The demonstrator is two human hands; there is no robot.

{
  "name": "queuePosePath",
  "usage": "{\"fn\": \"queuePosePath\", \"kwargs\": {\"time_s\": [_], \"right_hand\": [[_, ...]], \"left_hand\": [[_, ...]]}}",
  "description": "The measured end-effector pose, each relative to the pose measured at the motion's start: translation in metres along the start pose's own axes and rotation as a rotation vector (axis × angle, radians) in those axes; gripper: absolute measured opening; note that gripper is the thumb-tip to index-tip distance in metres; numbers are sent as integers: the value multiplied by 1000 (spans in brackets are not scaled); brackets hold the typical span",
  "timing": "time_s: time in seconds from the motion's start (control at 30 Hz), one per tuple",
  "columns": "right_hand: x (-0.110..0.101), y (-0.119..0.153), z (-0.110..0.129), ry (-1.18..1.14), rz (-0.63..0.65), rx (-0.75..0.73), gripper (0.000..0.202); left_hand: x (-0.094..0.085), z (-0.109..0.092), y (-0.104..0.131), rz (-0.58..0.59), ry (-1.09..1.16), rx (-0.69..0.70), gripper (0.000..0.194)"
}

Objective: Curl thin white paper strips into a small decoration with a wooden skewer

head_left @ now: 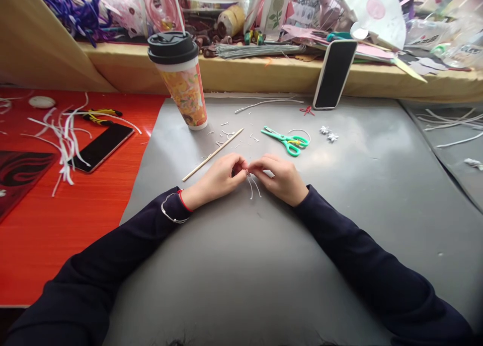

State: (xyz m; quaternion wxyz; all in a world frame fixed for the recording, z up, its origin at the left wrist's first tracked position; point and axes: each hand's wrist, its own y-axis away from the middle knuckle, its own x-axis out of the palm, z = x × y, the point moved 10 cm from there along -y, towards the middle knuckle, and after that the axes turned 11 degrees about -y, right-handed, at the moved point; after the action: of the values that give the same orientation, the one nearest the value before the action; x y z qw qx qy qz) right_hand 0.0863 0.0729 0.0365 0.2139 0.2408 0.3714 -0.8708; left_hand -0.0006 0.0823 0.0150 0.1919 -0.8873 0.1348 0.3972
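Note:
Over the grey mat (234,265), my left hand (219,177) and my right hand (281,179) meet fingertip to fingertip. Both pinch a thin white cord (251,187), whose two loose ends hang down between them. Whatever part of it lies inside the fingers is hidden. Beyond my left hand rests a pointed wooden stick (213,155), with small white cord scraps (227,135) around its upper end. Green-handled scissors (286,140) lie past my right hand. Two small white knotted flowers (329,134) sit to their right.
A tall lidded paper cup (183,86) with a straw stands at the back left. A phone (335,75) leans against the ledge (264,76), which is heaped with craft supplies. On the red table (94,205), another phone (101,147) lies partly under white strips (68,144), near yellow-black pliers (101,116).

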Motion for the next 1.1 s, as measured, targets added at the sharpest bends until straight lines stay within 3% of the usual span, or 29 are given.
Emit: {"fn": "queuePosePath", "kwargs": {"time_s": [0.43, 0.63, 0.83, 1.1], "right_hand": [[6, 3, -26, -215, -18, 289, 12], [15, 8, -38, -536, -59, 463, 19], [9, 15, -45, -751, -252, 626, 25], [22, 21, -40, -1030, -304, 712, 26]], "left_hand": [[-1, -4, 0, 12, 27, 38, 16], [-13, -6, 1, -97, 39, 22, 17], [-23, -9, 5, -205, 28, 19, 16], [-32, -10, 8, -311, 34, -3, 8]]}}
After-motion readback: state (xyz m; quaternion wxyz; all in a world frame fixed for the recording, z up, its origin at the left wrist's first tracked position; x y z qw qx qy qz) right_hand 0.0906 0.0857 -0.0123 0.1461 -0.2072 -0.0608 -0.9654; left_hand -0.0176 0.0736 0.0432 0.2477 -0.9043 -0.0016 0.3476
